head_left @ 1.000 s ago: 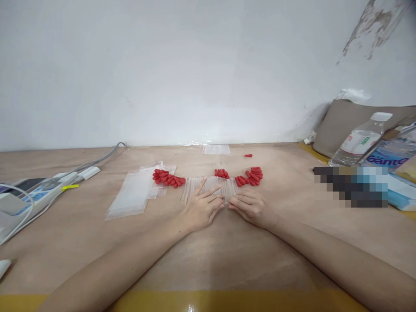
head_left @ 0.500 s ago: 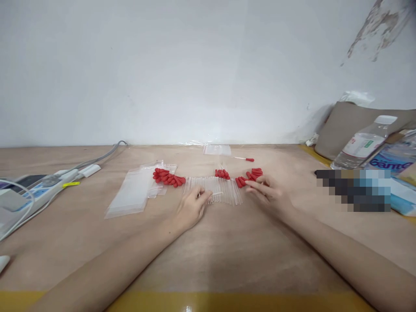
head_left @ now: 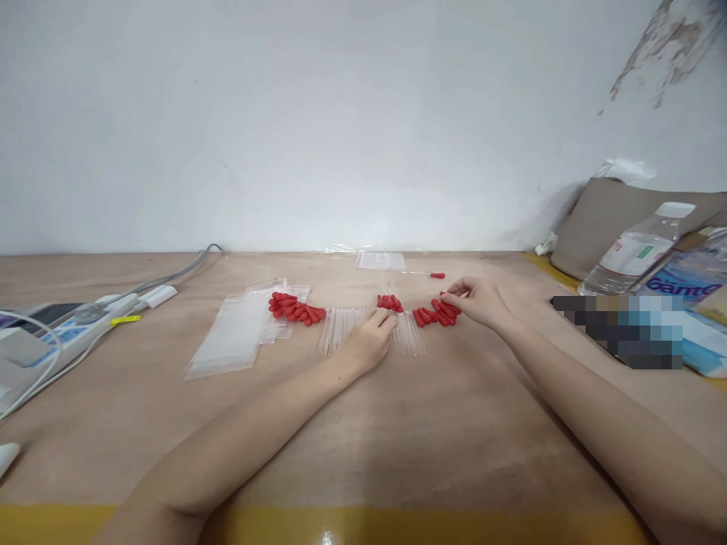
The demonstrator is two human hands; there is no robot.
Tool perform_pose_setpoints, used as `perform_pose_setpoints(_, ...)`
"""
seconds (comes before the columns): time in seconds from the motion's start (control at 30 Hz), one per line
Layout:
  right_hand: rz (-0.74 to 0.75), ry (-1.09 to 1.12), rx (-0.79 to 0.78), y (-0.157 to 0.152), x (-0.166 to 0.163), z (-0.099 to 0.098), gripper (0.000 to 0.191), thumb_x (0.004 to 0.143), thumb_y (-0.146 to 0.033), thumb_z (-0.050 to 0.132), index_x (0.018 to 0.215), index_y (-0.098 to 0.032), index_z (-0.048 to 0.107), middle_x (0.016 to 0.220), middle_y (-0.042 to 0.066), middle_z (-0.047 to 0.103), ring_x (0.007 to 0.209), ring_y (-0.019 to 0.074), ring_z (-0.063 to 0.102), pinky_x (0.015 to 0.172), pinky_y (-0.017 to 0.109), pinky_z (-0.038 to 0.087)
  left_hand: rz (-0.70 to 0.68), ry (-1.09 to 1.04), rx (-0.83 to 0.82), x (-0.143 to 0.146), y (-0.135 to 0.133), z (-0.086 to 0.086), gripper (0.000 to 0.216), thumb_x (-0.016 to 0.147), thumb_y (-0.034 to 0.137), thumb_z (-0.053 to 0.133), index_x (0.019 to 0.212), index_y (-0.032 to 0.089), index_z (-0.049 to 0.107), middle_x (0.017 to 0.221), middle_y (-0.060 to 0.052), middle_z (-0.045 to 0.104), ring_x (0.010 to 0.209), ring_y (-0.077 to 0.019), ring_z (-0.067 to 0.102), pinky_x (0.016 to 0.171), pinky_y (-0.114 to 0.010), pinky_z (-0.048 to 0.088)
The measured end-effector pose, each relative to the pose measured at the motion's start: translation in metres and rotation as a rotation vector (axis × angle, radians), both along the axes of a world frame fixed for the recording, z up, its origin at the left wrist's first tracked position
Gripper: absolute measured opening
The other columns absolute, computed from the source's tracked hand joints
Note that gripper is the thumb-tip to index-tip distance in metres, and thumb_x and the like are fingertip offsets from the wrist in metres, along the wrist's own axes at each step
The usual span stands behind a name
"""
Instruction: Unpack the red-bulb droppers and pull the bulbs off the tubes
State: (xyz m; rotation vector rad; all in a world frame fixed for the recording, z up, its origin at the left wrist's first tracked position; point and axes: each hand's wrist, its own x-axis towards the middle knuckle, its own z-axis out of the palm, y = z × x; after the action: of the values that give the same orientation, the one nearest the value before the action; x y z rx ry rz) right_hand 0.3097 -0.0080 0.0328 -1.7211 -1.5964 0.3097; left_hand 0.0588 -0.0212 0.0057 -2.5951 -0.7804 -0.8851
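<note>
My left hand (head_left: 372, 341) lies over the row of thin clear tubes (head_left: 344, 331), fingers drawn together beside a small group of droppers with red bulbs (head_left: 389, 303). What its fingertips hold, if anything, is hidden. My right hand (head_left: 477, 301) pinches a red rubber bulb (head_left: 444, 295) at the top of the loose red bulbs (head_left: 444, 314) on the right. A larger heap of red bulbs (head_left: 295, 309) sits left of the tubes. One single dropper with a red bulb (head_left: 437, 275) lies farther back.
Clear plastic bags (head_left: 224, 333) are stacked at the left, and another bag (head_left: 380, 261) lies near the wall. A power strip (head_left: 73, 333) with cables stands far left. On the right are a water bottle (head_left: 639, 250), a grey bin (head_left: 591, 219) and a blue-white package (head_left: 704, 348).
My left hand has moved right and forward from the middle of the tubes, and the tube seen in it is out of sight. My right hand has shifted back to the bulb pile.
</note>
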Motion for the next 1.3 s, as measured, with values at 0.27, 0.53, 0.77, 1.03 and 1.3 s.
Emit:
perform_pose_setpoints(0.27,0.089,-0.13,-0.023,-0.006,-0.018,-0.009,0.025,0.068,-0.044,0.058,0.067,-0.019,0.065,0.069,0.001,0.066,0.064,0.0143,0.058,0.059,0.024,0.042,-0.094,-0.055,-0.153,0.002,-0.005,-0.007,0.014,0.081,0.017,0.043,0.075,0.015,0.055,0.082,-0.007,0.054,0.08,-0.0172,0.052,0.075,-0.03,0.047)
perform_pose_setpoints(0.53,-0.097,-0.183,-0.019,0.033,0.011,-0.001,0.036,0.079,-0.046,0.044,0.08,-0.019,0.067,0.079,0.003,0.067,0.074,0.0164,0.059,0.061,0.024,0.042,-0.094,-0.02,-0.156,-0.004,-0.01,-0.001,0.032,0.079,0.044,0.051,0.09,0.014,0.06,0.096,-0.01,0.058,0.093,-0.0225,0.052,0.082,-0.038,0.043)
perform_pose_setpoints(0.77,-0.097,-0.333,-0.202,0.107,0.015,-0.003,0.028,0.068,-0.029,0.061,0.094,-0.019,0.067,0.098,0.008,0.066,0.091,0.0227,0.058,0.076,0.031,0.042,-0.082,0.078,-0.187,-0.011,-0.013,-0.002,0.035,0.081,0.04,0.05,0.108,0.018,0.055,0.111,-0.007,0.059,0.111,-0.0223,0.047,0.102,-0.043,0.024)
perform_pose_setpoints(1.03,-0.115,-0.446,-0.254,0.131,0.013,-0.01,0.014,0.065,-0.025,0.063,0.076,-0.02,0.07,0.08,0.007,0.067,0.083,0.023,0.058,0.074,0.033,0.041,-0.051,0.053,-0.167,-0.012,-0.015,-0.001,0.03,0.08,0.042,0.05,0.097,0.019,0.06,0.099,-0.005,0.062,0.103,-0.0228,0.05,0.103,-0.045,0.022)
perform_pose_setpoints(1.3,-0.009,-0.45,0.046,0.061,-0.01,0.018,0.019,0.079,-0.03,0.048,0.088,-0.022,0.063,0.09,0.002,0.066,0.082,0.0169,0.057,0.073,0.029,0.037,0.074,-0.185,-0.089,-0.012,-0.021,0.004,0.037,0.085,0.038,0.041,0.111,0.015,0.052,0.116,-0.011,0.052,0.111,-0.0254,0.043,0.097,-0.045,0.029)
